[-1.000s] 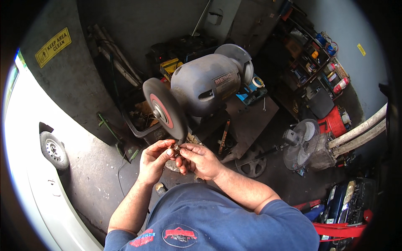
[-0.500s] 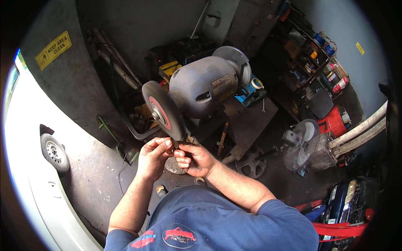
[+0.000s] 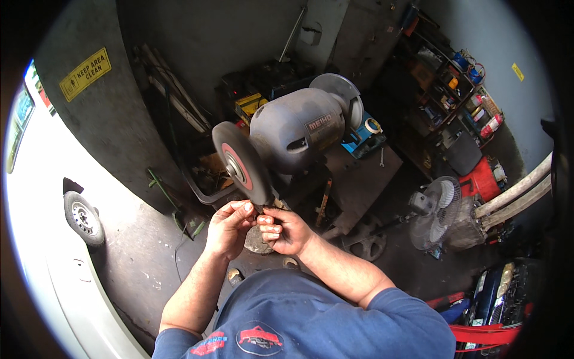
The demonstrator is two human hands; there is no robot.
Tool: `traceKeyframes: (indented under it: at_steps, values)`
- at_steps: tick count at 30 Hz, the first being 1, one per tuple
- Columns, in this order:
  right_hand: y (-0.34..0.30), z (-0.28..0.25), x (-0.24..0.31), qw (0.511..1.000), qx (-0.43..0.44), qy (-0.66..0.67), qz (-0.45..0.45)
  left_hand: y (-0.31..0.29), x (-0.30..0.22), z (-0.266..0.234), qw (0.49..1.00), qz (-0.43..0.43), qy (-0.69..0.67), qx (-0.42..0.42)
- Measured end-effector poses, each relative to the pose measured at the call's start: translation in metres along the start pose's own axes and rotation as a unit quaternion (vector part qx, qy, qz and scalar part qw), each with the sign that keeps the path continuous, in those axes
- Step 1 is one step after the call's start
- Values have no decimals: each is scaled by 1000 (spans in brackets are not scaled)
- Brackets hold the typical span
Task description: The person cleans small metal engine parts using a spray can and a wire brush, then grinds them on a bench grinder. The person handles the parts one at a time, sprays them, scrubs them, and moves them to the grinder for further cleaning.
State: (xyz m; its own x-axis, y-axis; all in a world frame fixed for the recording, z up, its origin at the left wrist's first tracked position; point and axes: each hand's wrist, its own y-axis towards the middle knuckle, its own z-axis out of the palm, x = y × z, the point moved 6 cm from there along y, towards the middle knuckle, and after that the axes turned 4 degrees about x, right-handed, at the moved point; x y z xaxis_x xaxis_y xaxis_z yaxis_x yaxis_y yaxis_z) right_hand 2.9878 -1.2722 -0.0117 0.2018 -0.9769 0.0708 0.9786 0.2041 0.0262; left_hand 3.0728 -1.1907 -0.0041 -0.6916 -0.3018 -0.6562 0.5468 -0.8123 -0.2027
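A grey bench grinder (image 3: 287, 125) stands in front of me, with a dark abrasive wheel (image 3: 254, 170) on its near left end. Both hands meet at this wheel's lower edge. My left hand (image 3: 227, 230) is closed, thumb and forefinger pinched together by the rim. Beside it my right hand (image 3: 288, 232) is closed too, with its fingers curled and its thumb pointing toward the wheel. Between the fingertips is a small dark piece, mostly hidden; its kind cannot be made out. Whether it touches the wheel is unclear.
A second wheel with a round guard (image 3: 336, 90) sits at the grinder's far end. To the right are a standing fan (image 3: 431, 209) and crowded shelves (image 3: 448, 84). A white car (image 3: 78, 287) is at left. Below the hands lies a round stone-like block (image 3: 258, 242).
The whole view has shifted slightly, so everything appears a little farther right and lower. Both hands stay together at the wheel's lower edge, with little change in their grip.
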Motion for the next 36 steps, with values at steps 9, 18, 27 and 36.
traceKeyframes:
  at_steps: [9, 18, 27, 36]
  values:
    - [-18, 7, 6, 986, -62, -145, -60, -6, 20, 2, 997, 3, -59, 39]
    - [-2, 4, 3, 997, -47, -58, -10, 3, 11, -7, 996, -1, -81, 40]
    - [-27, 23, 29, 907, -149, -382, -96, -3, 20, 6, 998, 18, -21, 55]
    - [-6, 38, 27, 838, -169, -514, -64, -3, 1, -7, 983, 106, 137, 62]
